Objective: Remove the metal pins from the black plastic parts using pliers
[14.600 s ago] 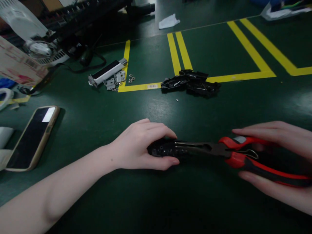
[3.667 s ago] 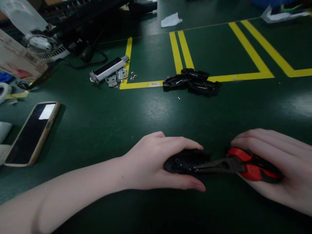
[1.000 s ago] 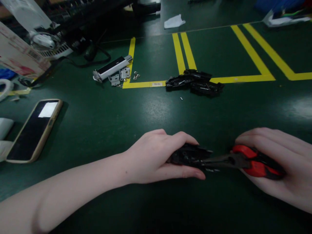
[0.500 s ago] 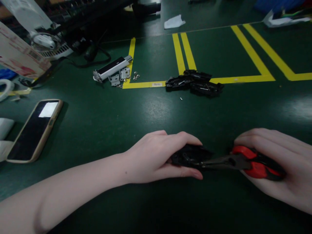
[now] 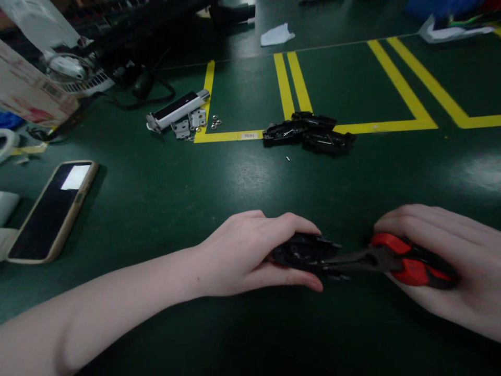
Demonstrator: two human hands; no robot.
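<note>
My left hand is closed round a black plastic part, thumb on the near side and fingers over the far side. In my right hand are needle-nose pliers with red and black handles, and the fingers wrap round those handles. The pliers' long jaws point left and reach into the open right end of the black part. What the jaw tips grip, if anything, is too dark and small to make out.
Several similar black parts lie beyond my hands on yellow tape, near a tiny pin. A white-and-black device, metal brackets and small rings sit farther left. A phone lies at the left on the green table.
The whole view has shifted very slightly. Both hands keep their grips, and the pliers' jaws stay at the black part, which looks slightly turned.
</note>
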